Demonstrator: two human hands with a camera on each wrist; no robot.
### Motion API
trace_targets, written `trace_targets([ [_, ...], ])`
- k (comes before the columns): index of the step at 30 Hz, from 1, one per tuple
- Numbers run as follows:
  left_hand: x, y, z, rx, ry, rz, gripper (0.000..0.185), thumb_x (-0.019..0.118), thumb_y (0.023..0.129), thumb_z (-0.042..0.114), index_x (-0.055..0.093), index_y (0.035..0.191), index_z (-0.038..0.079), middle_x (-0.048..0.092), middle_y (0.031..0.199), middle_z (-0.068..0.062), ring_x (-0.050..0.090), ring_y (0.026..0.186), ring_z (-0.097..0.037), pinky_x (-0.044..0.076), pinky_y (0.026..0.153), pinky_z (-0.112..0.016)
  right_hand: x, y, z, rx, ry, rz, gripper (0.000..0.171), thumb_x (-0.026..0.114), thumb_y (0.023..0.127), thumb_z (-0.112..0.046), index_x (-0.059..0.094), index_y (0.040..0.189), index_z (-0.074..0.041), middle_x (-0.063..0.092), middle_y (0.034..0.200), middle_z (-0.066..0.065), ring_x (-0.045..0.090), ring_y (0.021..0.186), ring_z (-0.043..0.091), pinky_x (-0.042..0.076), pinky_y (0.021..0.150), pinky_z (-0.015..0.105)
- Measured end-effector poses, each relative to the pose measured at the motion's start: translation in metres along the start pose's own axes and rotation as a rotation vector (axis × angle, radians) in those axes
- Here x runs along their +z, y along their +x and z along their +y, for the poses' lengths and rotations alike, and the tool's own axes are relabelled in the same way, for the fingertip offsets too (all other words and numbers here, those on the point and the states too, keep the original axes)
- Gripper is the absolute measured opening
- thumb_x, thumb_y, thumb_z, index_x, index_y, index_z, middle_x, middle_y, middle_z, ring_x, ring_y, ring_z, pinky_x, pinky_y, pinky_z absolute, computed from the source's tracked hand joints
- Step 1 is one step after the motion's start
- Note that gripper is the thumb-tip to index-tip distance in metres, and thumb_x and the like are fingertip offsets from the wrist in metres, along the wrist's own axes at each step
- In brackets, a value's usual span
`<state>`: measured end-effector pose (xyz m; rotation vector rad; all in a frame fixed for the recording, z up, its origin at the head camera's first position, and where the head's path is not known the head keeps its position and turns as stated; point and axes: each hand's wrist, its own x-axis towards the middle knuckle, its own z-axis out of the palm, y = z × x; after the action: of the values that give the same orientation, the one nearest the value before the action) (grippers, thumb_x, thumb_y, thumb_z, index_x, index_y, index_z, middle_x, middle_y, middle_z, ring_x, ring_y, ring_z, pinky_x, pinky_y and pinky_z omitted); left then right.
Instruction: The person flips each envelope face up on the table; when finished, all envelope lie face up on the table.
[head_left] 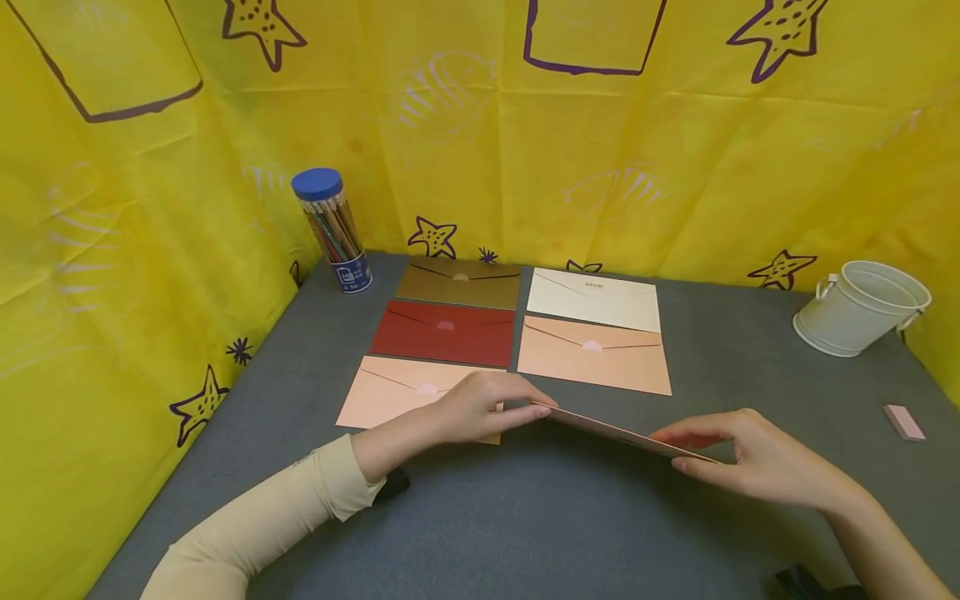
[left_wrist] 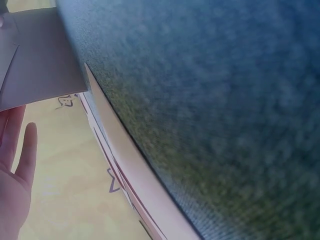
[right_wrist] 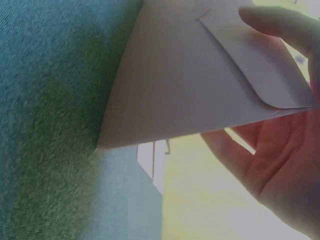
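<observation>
Five envelopes (head_left: 517,329) lie mid-table (head_left: 525,517), pencil jar (head_left: 333,229) behind-left, bucket (head_left: 858,307) and eraser (head_left: 903,422) right.

Left forearm, in a cream sleeve, reaches in from the lower left; the left hand (head_left: 480,406) lies palm down, fingertips pinched together at its right end. Right forearm, bare, enters from the lower right; the right hand (head_left: 757,457) is turned sideways, thumb above and fingers (right_wrist: 227,150) below, closed in a pinch.
</observation>
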<state>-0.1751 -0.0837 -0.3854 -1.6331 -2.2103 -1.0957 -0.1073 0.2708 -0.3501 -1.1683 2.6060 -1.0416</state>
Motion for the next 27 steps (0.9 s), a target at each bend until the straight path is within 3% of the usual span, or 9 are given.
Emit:
trace_targets([
  [5, 0.0, -0.001, -0.001, -0.052, -0.061, 0.044, 0.015, 0.069, 0.09, 0.009, 0.075, 0.104, 0.009, 0.073, 0.097, 0.003, 0.064, 0.089, 0.001, 0.053, 0.072, -0.024, 0.0, -0.002, 0.004, 0.103, 0.022, 0.092, 0.028, 0.074, 0.087, -0.009, 0.072, 0.11, -0.025, 0.072, 0.099, -0.011, 0.068, 0.086, 0.01, 0.051, 0.073, 0.018],
  [10, 0.0, -0.002, -0.003, -0.1, -0.103, 0.078, 0.014, 0.069, 0.09, 0.007, 0.075, 0.103, 0.008, 0.073, 0.095, 0.002, 0.061, 0.078, 0.0, 0.049, 0.061, -0.022, -0.001, -0.005, 0.007, 0.181, 0.108, 0.123, 0.023, 0.073, 0.087, -0.006, 0.073, 0.105, -0.02, 0.073, 0.098, -0.005, 0.069, 0.09, 0.008, 0.054, 0.072, 0.02],
  [17, -0.002, -0.004, -0.005, -0.171, -0.165, 0.085, 0.014, 0.07, 0.09, 0.009, 0.075, 0.103, 0.009, 0.073, 0.092, 0.004, 0.059, 0.075, 0.001, 0.051, 0.068, -0.018, 0.0, -0.01, 0.016, 0.268, 0.098, 0.122, 0.016, 0.073, 0.088, -0.012, 0.073, 0.1, -0.022, 0.072, 0.093, -0.006, 0.066, 0.082, 0.007, 0.053, 0.069, 0.022],
  [27, -0.003, -0.006, -0.008, -0.295, -0.16, -0.01, 0.003, 0.072, 0.09, 0.014, 0.073, 0.091, 0.011, 0.07, 0.08, 0.005, 0.061, 0.075, 0.0, 0.053, 0.074, -0.02, 0.006, -0.018, 0.035, 0.209, 0.13, 0.133, 0.021, 0.074, 0.085, -0.003, 0.073, 0.099, -0.018, 0.071, 0.087, -0.006, 0.062, 0.073, 0.007, 0.049, 0.062, 0.02],
])
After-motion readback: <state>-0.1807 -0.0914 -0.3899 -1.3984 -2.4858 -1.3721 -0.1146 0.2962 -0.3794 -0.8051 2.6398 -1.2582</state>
